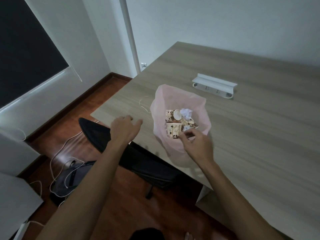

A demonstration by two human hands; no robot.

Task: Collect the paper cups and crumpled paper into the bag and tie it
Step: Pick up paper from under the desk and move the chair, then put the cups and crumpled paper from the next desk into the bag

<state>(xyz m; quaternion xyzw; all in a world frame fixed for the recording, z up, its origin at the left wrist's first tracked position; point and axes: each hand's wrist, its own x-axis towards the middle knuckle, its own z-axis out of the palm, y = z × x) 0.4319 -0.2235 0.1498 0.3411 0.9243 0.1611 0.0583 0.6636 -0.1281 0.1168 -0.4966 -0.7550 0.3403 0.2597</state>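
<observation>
In the thin pink bag [180,101], patterned paper cups [174,129], crumpled paper [186,113].

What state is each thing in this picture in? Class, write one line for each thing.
pink bag: mouth open, untied, standing on the table.
paper cups: inside the bag.
crumpled paper: inside the bag.
string: loose on the table, left of the bag.
left hand: open, holding nothing.
right hand: fingers curled at the bag's near rim; grip unclear.

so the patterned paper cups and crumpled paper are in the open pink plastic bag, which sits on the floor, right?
Not the floor: the head view shows the open pink plastic bag on the wooden table. The patterned paper cups and crumpled paper are inside.
</observation>
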